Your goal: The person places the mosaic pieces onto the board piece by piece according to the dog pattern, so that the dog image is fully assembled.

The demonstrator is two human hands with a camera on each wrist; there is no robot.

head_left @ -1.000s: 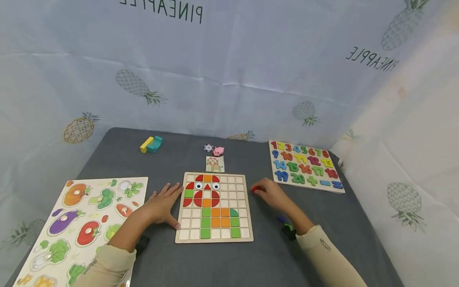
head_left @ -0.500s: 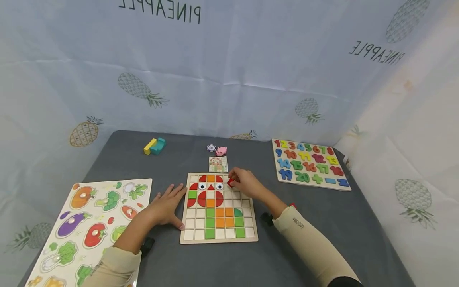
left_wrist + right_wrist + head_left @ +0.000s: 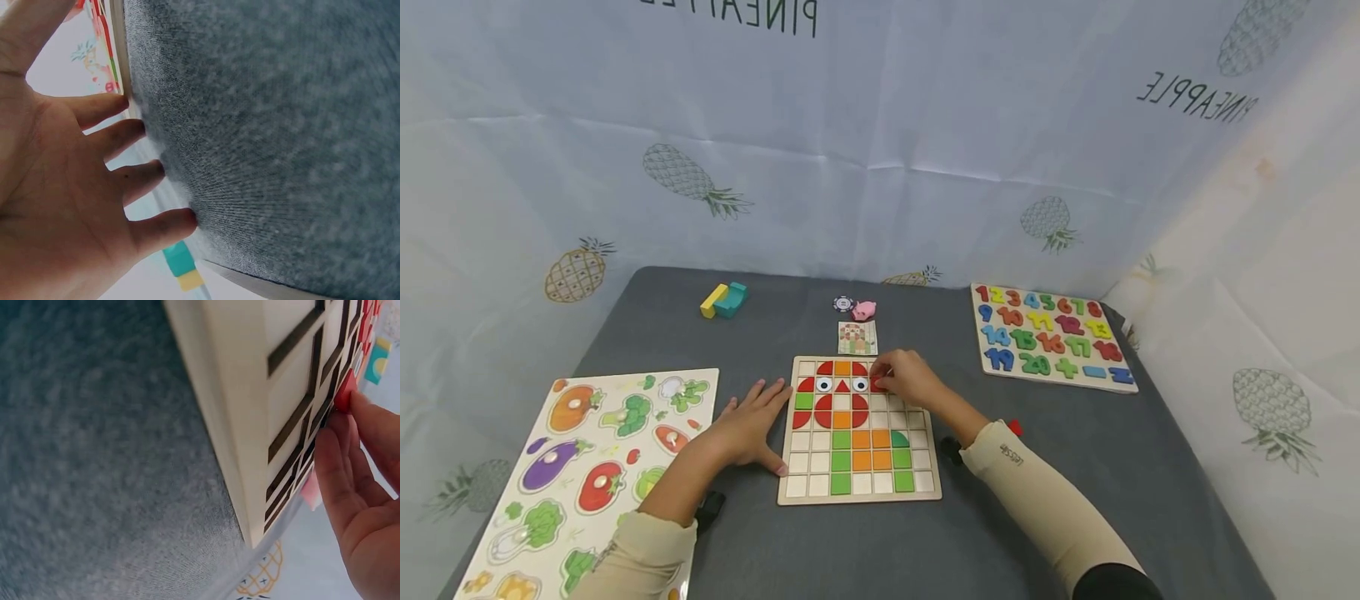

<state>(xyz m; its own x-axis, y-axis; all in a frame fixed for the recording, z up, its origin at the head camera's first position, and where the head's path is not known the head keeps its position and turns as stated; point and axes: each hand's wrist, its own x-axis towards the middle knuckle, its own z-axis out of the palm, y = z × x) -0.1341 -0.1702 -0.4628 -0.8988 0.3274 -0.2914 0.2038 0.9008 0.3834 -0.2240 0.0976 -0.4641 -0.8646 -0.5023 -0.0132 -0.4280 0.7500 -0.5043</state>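
A wooden grid board (image 3: pixel 859 501) lies mid-table, with red, orange and green tiles and two eye pieces set in its squares. My right hand (image 3: pixel 912 379) is over its upper right part, pinching a small red tile (image 3: pixel 345 392) between thumb and fingertips. That tile is right at the grid beside the right eye piece; the fingers partly cover it in the head view. At the board's left side, my left hand (image 3: pixel 741 437) rests with fingers spread, thumb and a fingertip at the edge. In the left wrist view the left hand's fingers (image 3: pixel 140 178) are straight.
Behind the board lie a picture card (image 3: pixel 857 338), a pink pig figure (image 3: pixel 864 311) and a patterned chip (image 3: pixel 843 303). A vegetable puzzle (image 3: pixel 625 379) is at left, a number puzzle (image 3: pixel 1060 382) at right. Yellow (image 3: pixel 713 301) and teal blocks (image 3: pixel 732 301) sit back left. A red piece (image 3: pixel 1015 427) lies near the right sleeve.
My right hand has carried the red tile leftward from beside the board onto its upper grid, then slightly further left to the eye piece. The left hand stays at the board's edge.
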